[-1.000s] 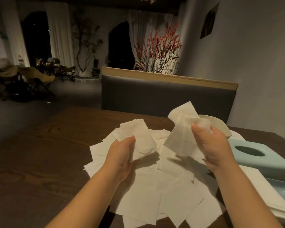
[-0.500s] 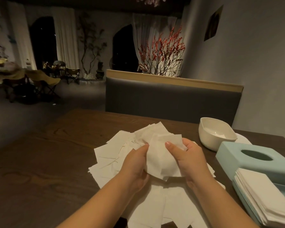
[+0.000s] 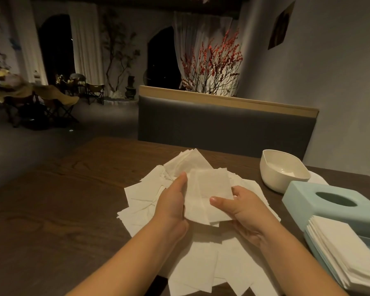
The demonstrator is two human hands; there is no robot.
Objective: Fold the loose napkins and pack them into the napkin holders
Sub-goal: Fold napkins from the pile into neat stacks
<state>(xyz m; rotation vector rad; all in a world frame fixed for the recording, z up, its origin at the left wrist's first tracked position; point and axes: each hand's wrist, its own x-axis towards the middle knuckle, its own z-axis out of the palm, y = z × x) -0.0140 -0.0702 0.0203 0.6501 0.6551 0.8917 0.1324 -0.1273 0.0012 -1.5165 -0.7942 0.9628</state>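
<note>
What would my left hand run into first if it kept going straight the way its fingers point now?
Probably the loose napkins heaped on the table just beyond the left hand, which holds a napkin with the right hand. Depth is hard to judge.

Both hands hold one napkin [image 3: 209,193] above a spread pile [image 3: 201,263] of loose napkins on a dark wooden table [image 3: 51,210]. The left hand [image 3: 171,206] grips its left edge; the right hand [image 3: 244,212] pinches the right edge, thumb on top. The napkin seems partly folded, though dim light blurs the layers. Right of the pile stand a white bowl [image 3: 282,174], a pale blue holder [image 3: 333,204] and a neat stack [image 3: 346,255] of napkins.
</note>
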